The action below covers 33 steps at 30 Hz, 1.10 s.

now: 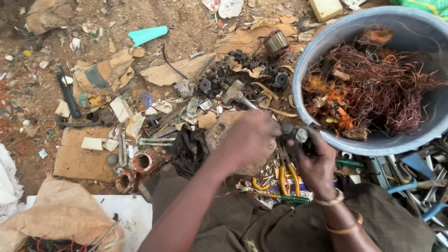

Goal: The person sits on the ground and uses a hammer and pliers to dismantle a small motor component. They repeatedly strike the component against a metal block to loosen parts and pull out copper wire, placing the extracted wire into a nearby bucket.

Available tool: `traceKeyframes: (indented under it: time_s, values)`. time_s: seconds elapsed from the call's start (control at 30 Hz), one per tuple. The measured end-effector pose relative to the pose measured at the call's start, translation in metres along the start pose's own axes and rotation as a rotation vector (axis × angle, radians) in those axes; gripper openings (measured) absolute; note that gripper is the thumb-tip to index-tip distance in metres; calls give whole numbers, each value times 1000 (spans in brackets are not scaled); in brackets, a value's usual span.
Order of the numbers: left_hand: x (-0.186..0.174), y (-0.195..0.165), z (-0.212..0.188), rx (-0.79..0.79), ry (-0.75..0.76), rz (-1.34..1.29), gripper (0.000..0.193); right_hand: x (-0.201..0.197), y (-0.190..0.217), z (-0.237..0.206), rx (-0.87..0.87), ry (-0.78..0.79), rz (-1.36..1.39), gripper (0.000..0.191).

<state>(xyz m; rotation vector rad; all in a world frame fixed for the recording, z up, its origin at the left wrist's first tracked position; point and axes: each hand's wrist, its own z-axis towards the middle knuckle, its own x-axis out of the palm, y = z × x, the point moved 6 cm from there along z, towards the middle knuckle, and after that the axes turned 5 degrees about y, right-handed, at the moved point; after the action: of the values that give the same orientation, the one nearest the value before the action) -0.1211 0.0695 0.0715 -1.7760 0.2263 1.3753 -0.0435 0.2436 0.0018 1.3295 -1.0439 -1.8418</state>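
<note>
My left hand and my right hand meet over a small dark metal part held between them just above the ground. My right hand also grips pliers with yellow handles, the handles hanging down towards my lap. A hammer lies on the ground just beyond my left hand. To the right stands a large blue-grey tub full of tangled copper wire.
Scrap litters the dirt: black motor parts, a wound rotor, cardboard pieces, a copper-wound stator, a teal plastic piece. Blue-handled tools lie at right. A sack with wires sits at lower left.
</note>
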Motion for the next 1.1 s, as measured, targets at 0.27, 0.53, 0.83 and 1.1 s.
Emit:
traceKeyframes:
  time_s: [0.27, 0.53, 0.83, 1.1]
  values:
    - [-19, 24, -24, 175, -316, 25, 37, 0, 25, 5, -134, 251, 280, 30]
    - [-61, 13, -27, -14, -361, 436, 25, 0, -5, 3, 182, -5, 108, 42]
    - [33, 18, -2, -38, -72, -3, 24, 2, 0, 3, 40, -1, 290, 39]
    - [20, 34, -17, -75, -117, -143, 16, -12, 1, 5, 48, 19, 381, 38]
